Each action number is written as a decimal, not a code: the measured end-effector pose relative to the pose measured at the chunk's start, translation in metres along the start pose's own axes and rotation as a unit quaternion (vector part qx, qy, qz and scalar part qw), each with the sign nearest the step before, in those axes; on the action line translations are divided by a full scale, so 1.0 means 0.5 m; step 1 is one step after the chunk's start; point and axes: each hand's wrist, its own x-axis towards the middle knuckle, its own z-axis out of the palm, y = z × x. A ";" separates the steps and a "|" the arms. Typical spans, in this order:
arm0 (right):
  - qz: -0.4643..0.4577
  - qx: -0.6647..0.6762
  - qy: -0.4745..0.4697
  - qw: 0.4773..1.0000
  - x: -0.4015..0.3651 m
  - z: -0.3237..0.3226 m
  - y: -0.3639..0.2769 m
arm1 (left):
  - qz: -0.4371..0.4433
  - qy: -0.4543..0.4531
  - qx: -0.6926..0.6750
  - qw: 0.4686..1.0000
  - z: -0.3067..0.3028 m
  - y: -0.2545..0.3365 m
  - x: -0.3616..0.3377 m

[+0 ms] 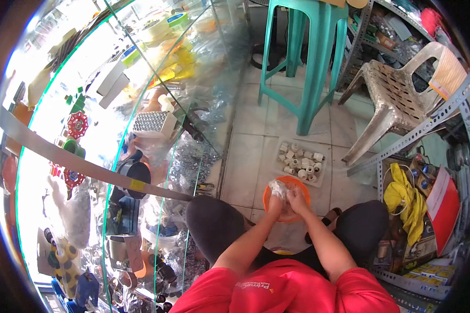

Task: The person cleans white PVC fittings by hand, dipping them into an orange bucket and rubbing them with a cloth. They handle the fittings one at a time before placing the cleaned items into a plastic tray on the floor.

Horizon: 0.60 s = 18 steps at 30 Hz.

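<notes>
Nearest the camera is a red shirt (287, 287). It has white upside-down lettering across the chest that seems to begin "Prime", and the rest is too small to read. Dark-trousered knees spread to 9 and 3 o'clock of the forearms, which converge towards 12 o'clock.

The hands meet over an orange bowl (296, 180) standing on the tiled floor (250, 156) between the knees. The left hand (274, 206) is curled around a white lump (278, 189) at the bowl's 11 o'clock edge. I cannot tell whether the lump is cloth or plastic. The right hand (298, 200) is pressed against the left with its fingers bent down into the bowl, and I cannot tell whether it also grips the lump.

Just beyond the bowl, at 12 o'clock, a shallow white tray (321, 168) lies on the floor, packed with short white pipe fittings (300, 163). Farther on stands a teal plastic stool (318, 47). At 1 o'clock is a beige plastic chair (397, 94) with a perforated seat.

At 9 o'clock a glass display case (156, 104) runs away from the person, crowded with hardware, among it a red valve handwheel (78, 125). No labels there can be read. At 3 o'clock a slotted metal shelf holds a yellow cloth (404, 201) and a red sheet (444, 208) with no legible print.
</notes>
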 end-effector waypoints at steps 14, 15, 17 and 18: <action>0.057 -0.172 -0.075 0.981 0.077 -0.080 -0.147 | -0.296 0.089 -0.594 0.742 -0.082 0.089 -0.052; 0.050 -0.200 -0.048 0.977 0.102 -0.080 -0.150 | -0.229 0.019 -0.549 0.804 0.009 0.015 -0.044; 0.094 -0.210 -0.058 0.971 0.154 -0.077 -0.170 | -0.062 -0.083 -0.442 0.891 0.182 -0.126 -0.028; 0.116 -0.214 -0.063 0.968 0.173 -0.072 -0.174 | -0.100 -0.078 -0.397 0.909 0.186 -0.121 -0.032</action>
